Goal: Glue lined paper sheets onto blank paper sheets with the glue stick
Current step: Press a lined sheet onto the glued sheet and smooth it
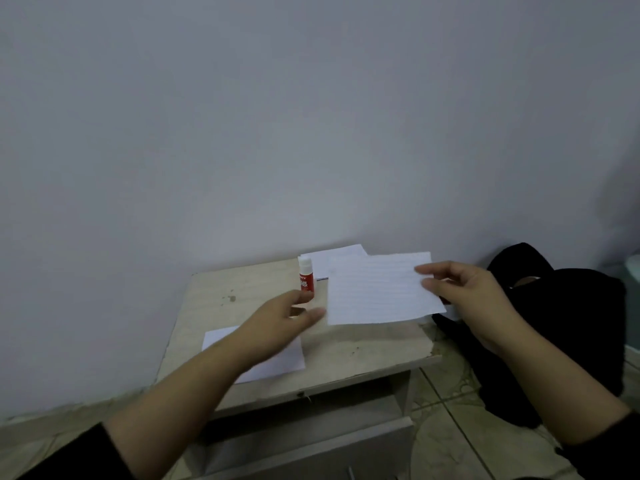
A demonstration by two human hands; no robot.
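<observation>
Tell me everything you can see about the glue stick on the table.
The glue stick is a small tube, looks plastic, with a red label bearing white lettering and a white cap on top, so it is closed. It stands upright near the table's back edge, beside a stack of paper sheets. The left hand reaches toward it, fingertips overlapping its base; contact is unclear.

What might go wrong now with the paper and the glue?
The left hand reaches close to the upright red-and-white glue stick, so a bump might tip it over. The right hand pinches the white lined paper sheet by one edge only, so it might sag or crease.
</observation>
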